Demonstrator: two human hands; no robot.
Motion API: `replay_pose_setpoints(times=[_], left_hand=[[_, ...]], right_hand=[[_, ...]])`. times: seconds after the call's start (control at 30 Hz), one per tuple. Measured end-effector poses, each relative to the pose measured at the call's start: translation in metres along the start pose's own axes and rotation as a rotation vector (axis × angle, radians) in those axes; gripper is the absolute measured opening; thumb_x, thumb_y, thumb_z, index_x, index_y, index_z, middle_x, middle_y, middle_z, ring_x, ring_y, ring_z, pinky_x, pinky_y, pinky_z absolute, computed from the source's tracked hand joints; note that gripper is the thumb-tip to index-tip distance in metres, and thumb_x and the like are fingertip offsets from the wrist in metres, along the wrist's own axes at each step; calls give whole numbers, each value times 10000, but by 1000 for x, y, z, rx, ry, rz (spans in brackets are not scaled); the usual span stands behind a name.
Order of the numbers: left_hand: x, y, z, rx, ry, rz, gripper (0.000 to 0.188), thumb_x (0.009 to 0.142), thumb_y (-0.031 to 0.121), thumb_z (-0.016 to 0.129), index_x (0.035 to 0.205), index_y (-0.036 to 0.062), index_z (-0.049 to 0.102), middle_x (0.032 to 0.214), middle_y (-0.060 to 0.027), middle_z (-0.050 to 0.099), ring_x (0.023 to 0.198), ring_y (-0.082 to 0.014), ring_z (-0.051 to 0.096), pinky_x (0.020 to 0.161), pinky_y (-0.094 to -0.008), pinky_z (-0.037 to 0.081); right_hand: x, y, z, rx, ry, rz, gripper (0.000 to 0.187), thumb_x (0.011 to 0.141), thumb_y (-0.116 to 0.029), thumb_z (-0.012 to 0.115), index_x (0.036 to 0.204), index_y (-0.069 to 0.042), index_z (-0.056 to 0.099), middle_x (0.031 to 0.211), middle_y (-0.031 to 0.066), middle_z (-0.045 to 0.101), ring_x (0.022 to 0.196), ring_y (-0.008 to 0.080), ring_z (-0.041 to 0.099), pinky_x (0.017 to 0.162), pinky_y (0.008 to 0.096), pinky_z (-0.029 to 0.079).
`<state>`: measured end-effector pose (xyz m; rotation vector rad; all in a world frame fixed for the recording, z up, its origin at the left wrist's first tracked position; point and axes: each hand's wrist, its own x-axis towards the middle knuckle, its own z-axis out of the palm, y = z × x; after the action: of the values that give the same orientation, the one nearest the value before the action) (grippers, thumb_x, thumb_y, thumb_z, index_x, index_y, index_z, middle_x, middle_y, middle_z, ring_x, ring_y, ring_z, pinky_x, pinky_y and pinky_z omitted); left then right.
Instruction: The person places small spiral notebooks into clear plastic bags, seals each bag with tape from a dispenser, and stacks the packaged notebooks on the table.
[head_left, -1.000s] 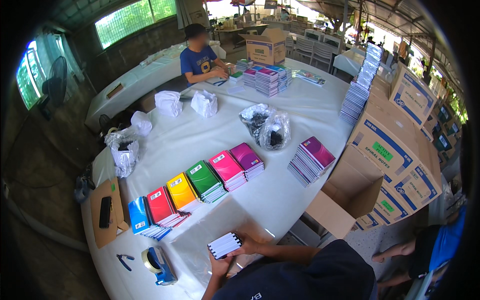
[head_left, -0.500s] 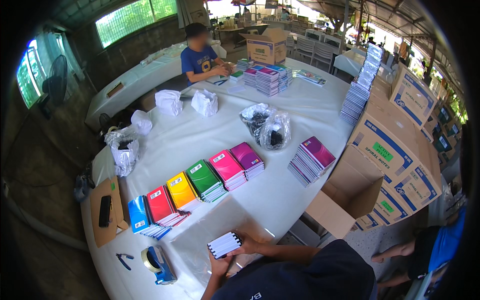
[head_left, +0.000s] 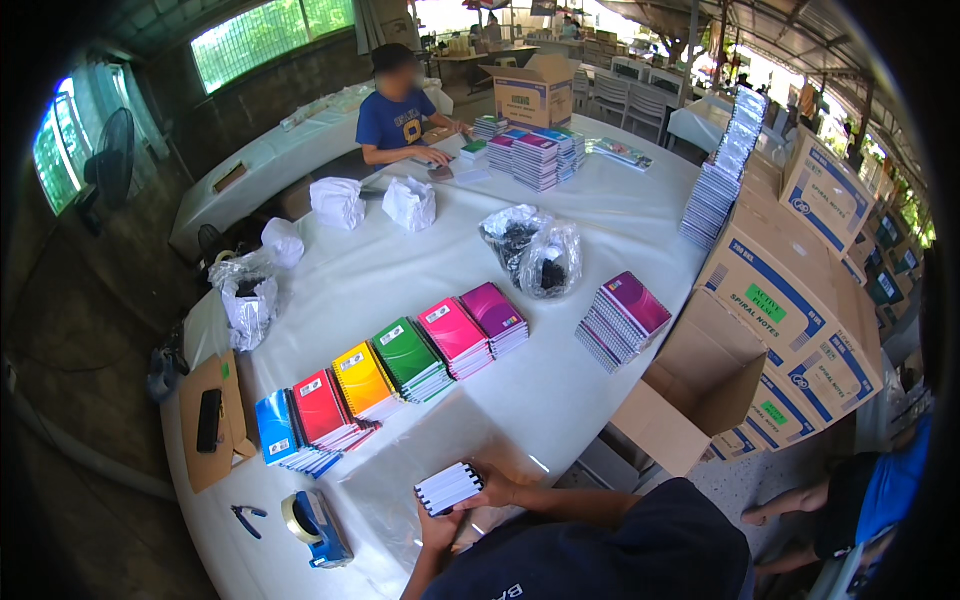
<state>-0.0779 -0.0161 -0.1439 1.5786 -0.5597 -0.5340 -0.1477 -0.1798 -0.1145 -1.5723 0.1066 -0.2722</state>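
Low in the middle, both my hands grip a small stack of spiral notebooks (head_left: 448, 488), its white page edges and dark bindings turned up. My left hand (head_left: 436, 528) is closed round the near left side of the stack. On its right end, my right hand (head_left: 492, 488) is closed too, fingers partly hidden. Beneath them lies a clear plastic sheet (head_left: 400, 505). Just beyond runs a row of notebook piles: blue (head_left: 278, 422), red (head_left: 321, 402), yellow (head_left: 362, 376), green (head_left: 407, 352), pink (head_left: 452, 332) and purple (head_left: 495, 312).
A blue tape dispenser (head_left: 322, 535) and pliers (head_left: 248, 522) lie at left, near a phone (head_left: 209, 420) on cardboard. Purple notebooks (head_left: 625, 320) stand beside an open carton (head_left: 700, 395) at right. Crumpled plastic bags (head_left: 530, 252) sit beyond; a co-worker (head_left: 398, 115) sits across.
My hands and the stack stay almost still. Across the table, the co-worker's hands have moved apart, one now resting lower on the tabletop over a small dark item.
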Motion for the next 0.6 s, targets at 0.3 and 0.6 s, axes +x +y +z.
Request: replay_pose_setpoints(times=[0.3, 0.6], left_hand=[[-1, -1, 1, -62, 1, -47, 515, 690, 63, 724, 1109, 25, 428, 1009, -98, 608, 945, -209, 604, 847, -330, 469], [6, 78, -11, -186, -157, -117, 629, 740, 148, 773, 1243, 3, 424, 1156, -120, 584, 1088, -197, 556, 956, -344, 429]], right_hand=[[-1, 1, 0, 31, -4, 8, 672, 616, -193, 853, 1169, -26, 510, 1054, 85, 620, 992, 178, 585, 906, 339, 453], [10, -21, 2, 77, -9, -14, 708, 648, -219, 845, 1228, -21, 491, 1113, 93, 608, 1029, 156, 566, 919, 343, 449]])
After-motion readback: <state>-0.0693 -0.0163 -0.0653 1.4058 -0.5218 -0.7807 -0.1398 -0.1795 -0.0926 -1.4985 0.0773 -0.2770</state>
